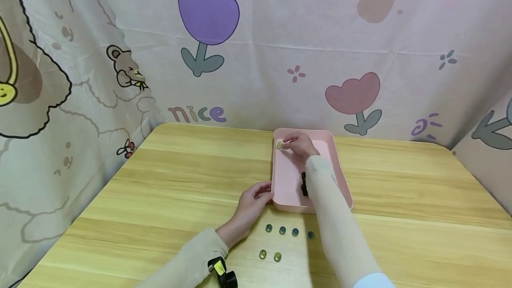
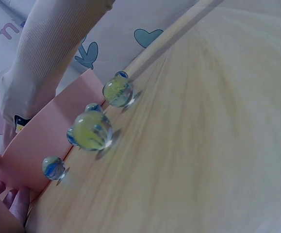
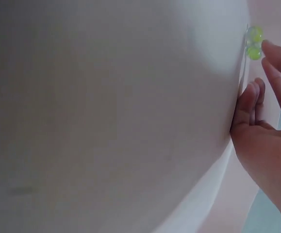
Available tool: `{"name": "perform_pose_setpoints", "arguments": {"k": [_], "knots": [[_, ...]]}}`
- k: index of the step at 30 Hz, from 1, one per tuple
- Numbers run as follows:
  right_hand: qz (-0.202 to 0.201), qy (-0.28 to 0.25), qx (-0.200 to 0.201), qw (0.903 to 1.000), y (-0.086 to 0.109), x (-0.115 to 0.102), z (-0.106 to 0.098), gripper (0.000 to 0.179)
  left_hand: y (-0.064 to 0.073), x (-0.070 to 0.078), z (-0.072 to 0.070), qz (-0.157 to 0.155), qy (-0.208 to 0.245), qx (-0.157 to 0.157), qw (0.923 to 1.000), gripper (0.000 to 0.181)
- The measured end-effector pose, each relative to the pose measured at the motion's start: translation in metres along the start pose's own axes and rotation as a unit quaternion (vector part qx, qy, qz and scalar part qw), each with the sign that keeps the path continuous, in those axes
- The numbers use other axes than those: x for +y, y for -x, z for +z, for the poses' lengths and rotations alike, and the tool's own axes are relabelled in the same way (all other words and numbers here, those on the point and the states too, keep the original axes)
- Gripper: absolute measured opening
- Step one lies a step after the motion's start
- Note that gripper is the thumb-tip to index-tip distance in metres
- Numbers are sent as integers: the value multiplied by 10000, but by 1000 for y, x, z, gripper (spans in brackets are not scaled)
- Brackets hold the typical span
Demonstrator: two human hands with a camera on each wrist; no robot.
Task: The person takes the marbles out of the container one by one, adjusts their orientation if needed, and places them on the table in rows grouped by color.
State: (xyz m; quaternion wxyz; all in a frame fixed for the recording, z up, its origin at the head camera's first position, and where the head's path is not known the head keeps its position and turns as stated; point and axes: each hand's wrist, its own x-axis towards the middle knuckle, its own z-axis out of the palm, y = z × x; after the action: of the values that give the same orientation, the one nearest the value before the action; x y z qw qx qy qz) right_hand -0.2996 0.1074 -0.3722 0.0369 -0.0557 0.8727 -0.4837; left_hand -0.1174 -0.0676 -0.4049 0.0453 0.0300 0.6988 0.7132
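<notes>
A pink tray lies at the back of the table. My left hand grips its near left corner, and in the left wrist view several fingers sit against the tray wall. Inside the tray, my right hand reaches into the far left corner. In the right wrist view, two yellow-green glass marbles lie together just beyond the fingertips of the right hand, whose fingers are loosely bent with nothing between them.
Several blue-green marbles form a row on the table before the tray, with two yellowish marbles nearer me. A black wrist camera on the right arm shows over the tray. A patterned cloth hangs behind the wooden table.
</notes>
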Motion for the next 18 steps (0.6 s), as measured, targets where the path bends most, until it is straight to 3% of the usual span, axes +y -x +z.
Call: {"name": "perform_pose_setpoints", "arguments": {"k": [18], "knots": [[31, 458, 119, 9989, 0, -3, 4, 16, 0, -1, -1, 114, 25, 9, 9999, 40]]}}
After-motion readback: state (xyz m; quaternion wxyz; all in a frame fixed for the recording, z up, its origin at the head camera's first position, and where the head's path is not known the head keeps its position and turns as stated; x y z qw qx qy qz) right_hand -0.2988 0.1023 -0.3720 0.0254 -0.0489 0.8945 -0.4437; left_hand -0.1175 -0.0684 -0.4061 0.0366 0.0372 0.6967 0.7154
